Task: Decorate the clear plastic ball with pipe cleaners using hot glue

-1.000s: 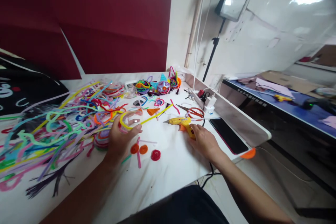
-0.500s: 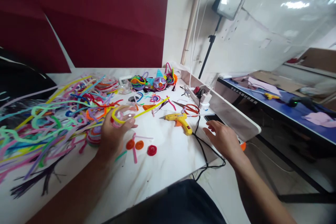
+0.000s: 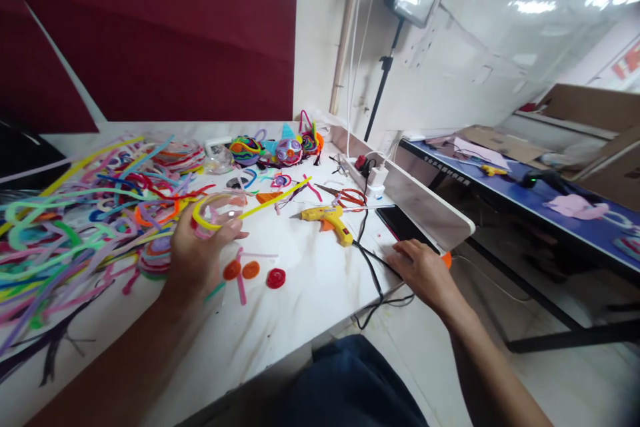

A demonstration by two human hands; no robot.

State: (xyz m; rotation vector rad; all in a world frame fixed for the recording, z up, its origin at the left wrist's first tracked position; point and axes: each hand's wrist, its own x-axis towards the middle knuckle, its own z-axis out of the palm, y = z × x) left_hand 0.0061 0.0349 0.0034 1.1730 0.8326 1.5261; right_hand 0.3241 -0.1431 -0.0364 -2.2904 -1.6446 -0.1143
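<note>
My left hand [image 3: 200, 250] is closed round a clear plastic ball [image 3: 227, 207] with a yellow pipe cleaner [image 3: 273, 202] bent round it, its straight end pointing right. My right hand [image 3: 417, 270] rests at the table's right edge, fingers loosely spread, beside a dark phone [image 3: 406, 225]. Between the hands lies a yellow glue gun [image 3: 327, 219] with its nozzle to the left. Two orange coils [image 3: 251, 269] and a red coil [image 3: 276, 278] lie in front, with pink strips beside them.
A heap of coloured pipe cleaners [image 3: 85, 227] covers the table's left side. Decorated balls [image 3: 289, 151] stand at the back. Red-handled scissors [image 3: 350, 197], a white plug adapter [image 3: 377, 175] and black cables [image 3: 373, 273] are to the right. Beyond is a blue table [image 3: 565, 199].
The view has turned slightly right, so things sit further left. My right hand has moved down and off the phone, which now shows more. My left hand keeps its hold.
</note>
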